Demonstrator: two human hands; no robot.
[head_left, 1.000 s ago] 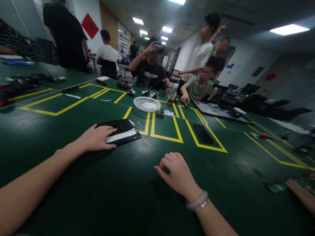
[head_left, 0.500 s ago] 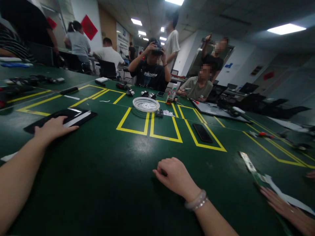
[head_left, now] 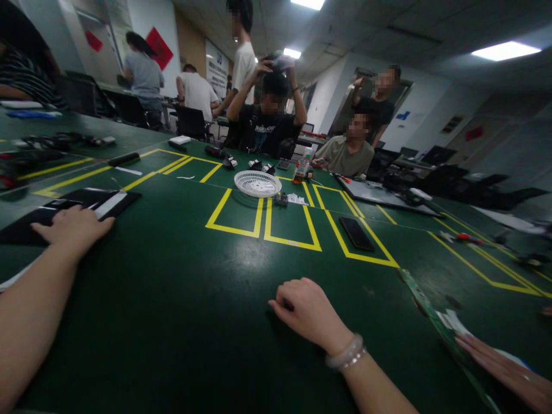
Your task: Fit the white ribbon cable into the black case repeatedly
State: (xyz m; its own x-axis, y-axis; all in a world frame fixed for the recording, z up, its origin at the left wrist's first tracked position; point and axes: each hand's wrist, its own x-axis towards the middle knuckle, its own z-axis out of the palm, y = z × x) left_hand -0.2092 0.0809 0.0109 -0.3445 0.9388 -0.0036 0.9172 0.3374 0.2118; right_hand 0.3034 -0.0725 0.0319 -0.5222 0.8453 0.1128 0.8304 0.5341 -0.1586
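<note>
My left hand (head_left: 74, 230) lies with its fingers spread on a flat black item (head_left: 26, 221), perhaps a pouch or folder, with a pale stripe across it. Part of that item is hidden beneath the hand. A white sheet edge (head_left: 19, 275) shows beside my left forearm. Lower in the view, my right hand (head_left: 308, 313) rests on the green table (head_left: 207, 328) with its fingers curled in, and nothing shows in it. A bracelet (head_left: 346, 352) circles that wrist. Beyond lies a black phone (head_left: 356, 233) inside a yellow tape outline.
A white round basket (head_left: 257, 184) and a bottle (head_left: 301, 168) stand farther back. At right a co-worker's hand (head_left: 495, 356) touches a long green strip (head_left: 431, 316). Cables (head_left: 64, 141) lie at far left. Opposite, a seated person (head_left: 267, 123) holds a headset overhead.
My left hand and the black item have slid left. My right hand has stayed put. The green strip at right has shifted up and left. The person opposite has lifted the headset off their face.
</note>
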